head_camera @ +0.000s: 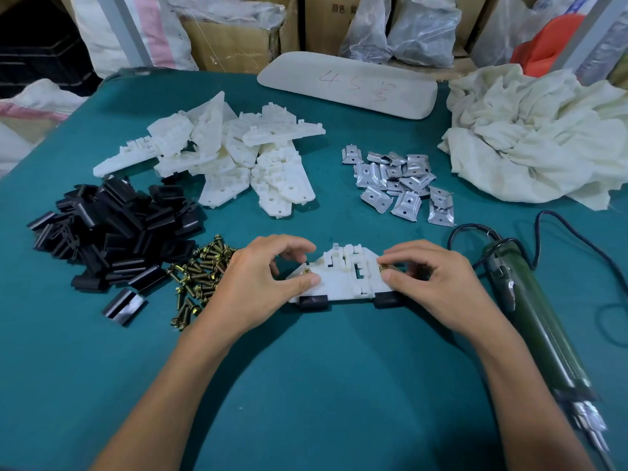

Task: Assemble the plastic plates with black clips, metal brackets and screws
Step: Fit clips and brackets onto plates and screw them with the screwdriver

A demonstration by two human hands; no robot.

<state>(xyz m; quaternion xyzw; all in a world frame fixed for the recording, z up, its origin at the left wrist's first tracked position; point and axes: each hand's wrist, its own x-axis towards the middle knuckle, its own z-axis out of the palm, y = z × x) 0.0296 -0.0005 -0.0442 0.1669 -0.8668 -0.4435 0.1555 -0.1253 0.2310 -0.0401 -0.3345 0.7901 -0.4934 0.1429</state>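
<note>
A white plastic plate (339, 278) lies flat on the green table (323, 368) in front of me, with two black clips (313, 302) on its near edge. My left hand (261, 280) pinches a brass screw (307, 271) standing at the plate's left end. My right hand (431, 278) pinches another brass screw (384, 266) at the plate's right end. Loose parts lie beyond: a pile of white plates (238, 154), a heap of black clips (112, 232), a cluster of brass screws (200, 277) and a group of metal brackets (401, 183).
A green electric screwdriver (530, 317) with its black cable lies along the right side, tip toward me. A crumpled white cloth (540, 137) sits at the back right, a long foam pad (350, 83) at the back. Boxes and bags stand behind the table.
</note>
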